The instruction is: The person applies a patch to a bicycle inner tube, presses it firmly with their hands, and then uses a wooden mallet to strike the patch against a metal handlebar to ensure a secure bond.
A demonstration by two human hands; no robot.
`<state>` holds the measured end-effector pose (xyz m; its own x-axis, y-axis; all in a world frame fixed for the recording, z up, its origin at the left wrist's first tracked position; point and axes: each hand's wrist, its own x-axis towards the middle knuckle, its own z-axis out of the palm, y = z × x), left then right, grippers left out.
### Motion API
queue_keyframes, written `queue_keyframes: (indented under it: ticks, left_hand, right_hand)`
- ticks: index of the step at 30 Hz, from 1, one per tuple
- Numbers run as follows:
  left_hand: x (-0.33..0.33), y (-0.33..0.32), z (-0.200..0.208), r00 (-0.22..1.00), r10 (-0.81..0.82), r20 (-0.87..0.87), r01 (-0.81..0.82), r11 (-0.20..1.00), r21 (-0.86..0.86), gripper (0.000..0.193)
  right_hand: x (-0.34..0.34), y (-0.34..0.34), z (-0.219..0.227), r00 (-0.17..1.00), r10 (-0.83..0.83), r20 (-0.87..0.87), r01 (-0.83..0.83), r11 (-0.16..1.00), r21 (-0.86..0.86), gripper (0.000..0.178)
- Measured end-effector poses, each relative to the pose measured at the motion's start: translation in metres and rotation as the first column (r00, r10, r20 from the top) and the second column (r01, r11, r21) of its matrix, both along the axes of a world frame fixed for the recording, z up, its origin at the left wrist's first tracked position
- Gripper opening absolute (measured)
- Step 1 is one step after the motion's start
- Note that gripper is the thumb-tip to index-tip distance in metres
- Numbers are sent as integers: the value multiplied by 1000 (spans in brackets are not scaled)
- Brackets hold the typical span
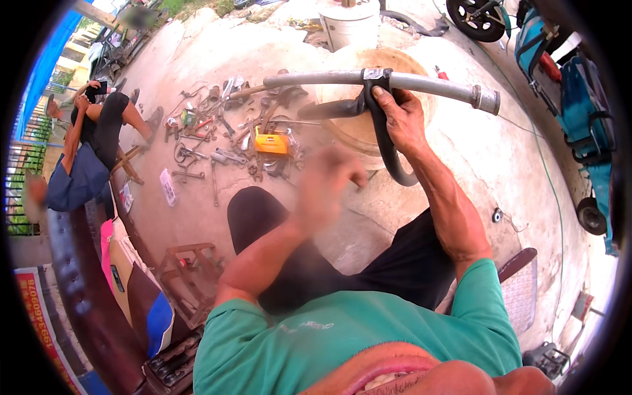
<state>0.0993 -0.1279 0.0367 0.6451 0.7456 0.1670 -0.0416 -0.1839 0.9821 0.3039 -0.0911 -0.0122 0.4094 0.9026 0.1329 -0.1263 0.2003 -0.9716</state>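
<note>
My right hand (401,122) is closed on a black rubber inner tube (385,148), pressing it against a grey metal pipe (438,85). The pipe lies nearly level across the view, with a thicker collar at its right end. A band of the tube goes round the pipe near its middle, one limp length sticks out to the left and a loop hangs below. My left hand (329,187) is smeared by motion above my knees, apart from pipe and tube; its fingers do not show clearly. Behind the pipe stands a round beige basin (342,135).
Several spanners and other tools lie on the concrete left of the basin, around a yellow box (272,143). A white bucket (350,29) stands beyond. A seated person (82,151) is at far left, beside a dark padded seat (85,276). Blue vehicles (586,125) line the right.
</note>
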Motion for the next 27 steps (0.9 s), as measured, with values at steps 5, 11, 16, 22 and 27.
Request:
queue_keyframes:
  ticks: [5, 11, 16, 22, 27]
  left_hand:
    - [0, -17, 41, 926, 73, 370, 8, 977, -213, 23]
    - [11, -1, 8, 997, -28, 72, 58, 889, -455, 24]
    - [11, -1, -12, 979, 3, 203, -61, 958, 279, 27]
    - [5, -5, 21, 950, 72, 305, 16, 961, -276, 25]
    - [5, -1, 7, 996, -3, 89, 46, 869, -493, 21]
  right_hand:
    - [6, -1, 2, 1000, 3, -1, -3, 1000, 15, 28]
    - [15, -6, -4, 999, 37, 5, -36, 999, -24, 27]
    - [10, -6, 7, 999, -47, 7, 47, 999, -20, 29]
    - [11, -7, 9, 999, -27, -31, 26, 1000, -16, 27]
    - [8, -12, 15, 998, -23, -66, 21, 999, -35, 25]
